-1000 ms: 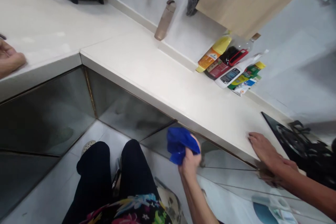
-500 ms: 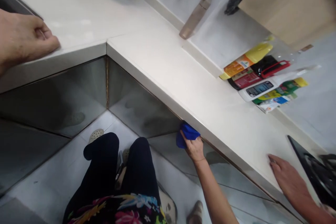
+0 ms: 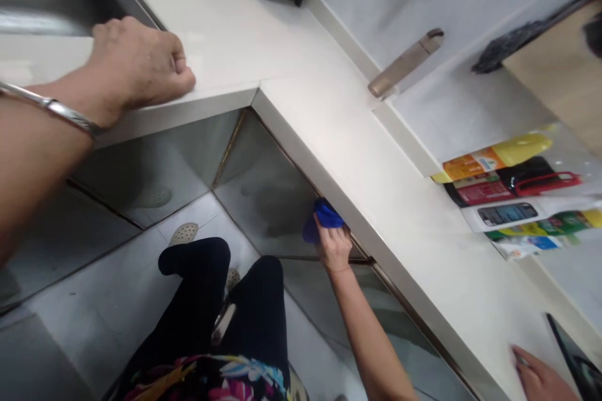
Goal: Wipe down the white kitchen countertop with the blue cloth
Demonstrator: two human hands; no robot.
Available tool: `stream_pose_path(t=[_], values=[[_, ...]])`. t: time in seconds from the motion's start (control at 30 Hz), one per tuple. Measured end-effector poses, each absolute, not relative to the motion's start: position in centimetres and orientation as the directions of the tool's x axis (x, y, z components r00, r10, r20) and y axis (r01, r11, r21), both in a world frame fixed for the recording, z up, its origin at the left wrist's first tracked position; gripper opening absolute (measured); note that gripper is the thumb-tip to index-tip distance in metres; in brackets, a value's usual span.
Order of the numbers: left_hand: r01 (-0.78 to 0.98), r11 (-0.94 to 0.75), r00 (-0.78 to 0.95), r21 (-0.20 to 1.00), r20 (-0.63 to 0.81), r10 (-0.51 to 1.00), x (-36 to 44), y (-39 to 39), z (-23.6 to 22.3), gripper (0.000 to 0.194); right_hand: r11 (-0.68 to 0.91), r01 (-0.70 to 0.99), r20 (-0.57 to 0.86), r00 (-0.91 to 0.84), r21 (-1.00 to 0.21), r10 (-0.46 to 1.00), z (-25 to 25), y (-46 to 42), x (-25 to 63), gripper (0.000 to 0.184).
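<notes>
Blue cloth (image 3: 324, 216) bunched in the right hand (image 3: 333, 247), fingers closed round it and pressed at the front lip of the white stone countertop (image 3: 423, 250), just above the steel cabinet panel (image 3: 268, 213). Right arm reached forward from beside the person's bent legs in black trousers (image 3: 192, 269), floral top (image 3: 207, 382) nearest the camera. Grey smears showed on the steel panel; how much of the lip was already wiped could not be told. Left hand (image 3: 141, 62) curled in a loose fist, empty, knuckles on the counter edge near the corner, metal bangle (image 3: 51, 106) on the wrist. Farther along, a bronze-coloured flask (image 3: 404, 69) lay against the backsplash line, with a row of colourful packets (image 3: 512, 194) beyond it. At the lower right, another hand (image 3: 536, 376), probably a co-worker's, rested on the counter, fingers slightly spread, beside a black gas hob (image 3: 576, 357).
</notes>
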State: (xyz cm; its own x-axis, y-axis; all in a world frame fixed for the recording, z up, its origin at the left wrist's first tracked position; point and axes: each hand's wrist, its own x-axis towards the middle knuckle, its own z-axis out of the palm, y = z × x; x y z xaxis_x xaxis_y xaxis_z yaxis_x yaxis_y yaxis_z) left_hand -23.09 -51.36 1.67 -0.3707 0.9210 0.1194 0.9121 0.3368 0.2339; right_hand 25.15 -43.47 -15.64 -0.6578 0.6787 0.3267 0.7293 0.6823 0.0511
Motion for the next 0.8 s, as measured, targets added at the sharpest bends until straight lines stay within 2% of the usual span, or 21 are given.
stream_pose_path(t=[0.1, 0.3, 0.47, 0.7, 0.8], values=[[0.836, 0.46, -0.525, 0.299, 0.195, 0.828, -23.7, -51.7, 1.5, 0.066, 0.719, 0.684, 0.347, -0.709, 0.126, 0.614, -15.3, -42.2, 21.0, 0.045], [0.828, 0.456, -0.526, 0.326, 0.17, 0.833, -23.2, -51.6, 0.8, 0.051, 0.746, 0.618, 0.35, -0.775, 0.246, 0.526, -14.6, -40.0, 12.9, 0.049], [0.828, 0.434, -0.516, 0.354, 0.18, 0.838, -23.3, -51.5, 0.6, 0.049, 0.783, 0.557, 0.326, -0.821, 0.277, 0.469, -13.8, -38.2, 6.0, 0.054], [0.822, 0.42, -0.519, 0.385, 0.201, 0.831, -22.7, -51.5, 0.6, 0.049, 0.781, 0.536, 0.281, -0.841, 0.321, 0.462, -12.9, -36.6, -2.1, 0.035], [0.83, 0.414, -0.509, 0.373, 0.204, 0.836, -22.7, -51.5, 0.7, 0.049, 0.797, 0.498, 0.273, -0.864, 0.342, 0.423, -13.2, -36.0, -3.0, 0.034]])
